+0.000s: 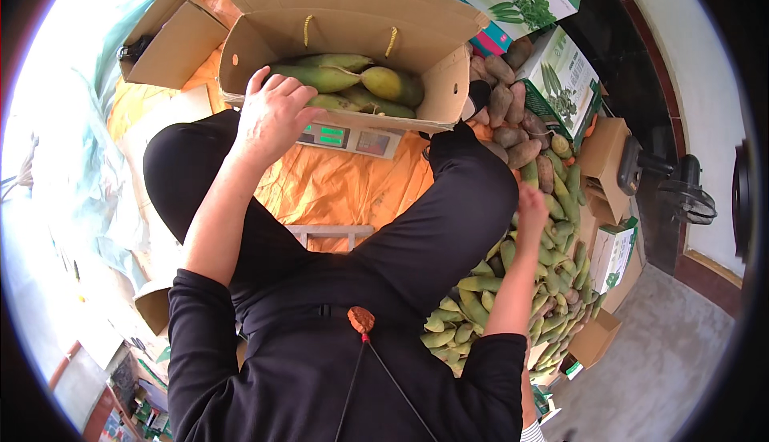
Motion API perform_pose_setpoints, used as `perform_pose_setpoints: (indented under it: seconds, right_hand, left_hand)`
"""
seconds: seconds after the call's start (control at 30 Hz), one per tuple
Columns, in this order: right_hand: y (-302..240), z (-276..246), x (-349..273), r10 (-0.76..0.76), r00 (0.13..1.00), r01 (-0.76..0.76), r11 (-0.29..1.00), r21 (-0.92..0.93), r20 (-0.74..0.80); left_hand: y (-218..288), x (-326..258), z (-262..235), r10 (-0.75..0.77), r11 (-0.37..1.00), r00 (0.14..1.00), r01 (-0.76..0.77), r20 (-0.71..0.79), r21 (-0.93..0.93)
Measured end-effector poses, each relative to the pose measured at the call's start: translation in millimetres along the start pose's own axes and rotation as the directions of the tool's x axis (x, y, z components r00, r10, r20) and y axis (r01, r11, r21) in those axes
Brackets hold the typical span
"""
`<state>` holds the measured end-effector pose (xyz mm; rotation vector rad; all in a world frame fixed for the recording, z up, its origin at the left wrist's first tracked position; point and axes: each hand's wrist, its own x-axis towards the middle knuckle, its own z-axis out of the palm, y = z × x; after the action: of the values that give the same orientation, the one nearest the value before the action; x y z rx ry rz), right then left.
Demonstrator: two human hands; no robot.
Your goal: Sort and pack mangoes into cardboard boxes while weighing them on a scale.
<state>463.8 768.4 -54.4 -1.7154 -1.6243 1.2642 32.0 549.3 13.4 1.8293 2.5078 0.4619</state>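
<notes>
We've got the carton point(352, 0) on the scale point(373, 143), presumably so its load registers, green radishes point(394, 84) inside. Left hand point(275, 113) at its near rim, right hand point(530, 208) by the pile point(562, 282) rightward; can't tell either grip.

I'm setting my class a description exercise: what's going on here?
A person's left hand is at the near left corner of an open brown cardboard box holding long green vegetables. A pale scale with a green-lit display shows beneath it. The right hand is by a heap of oblong green vegetables; whether it touches any is unclear.
</notes>
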Motion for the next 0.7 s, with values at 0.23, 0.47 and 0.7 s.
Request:
perform_pose_setpoints:
  seconds: [0.23,0.47,0.7]
  right_hand:
    - [188,-21,-72,0.337,0.935,-0.337,0.941,-0.022,0.106]
    - [226,-10,-128,0.700,0.710,-0.668,0.705,-0.240,0.079]
    - [281,-17,-149,0.679,0.700,-0.683,0.727,-0.070,0.220]
  left_hand:
    - [-5,0,6,0.024,1.000,0.995,-0.023,-0.097,0.003]
    - [-7,-1,6,-0.003,0.999,0.998,0.007,-0.070,0.048]
    - [-8,-2,4,0.006,0.998,0.999,-0.004,-0.043,0.063]
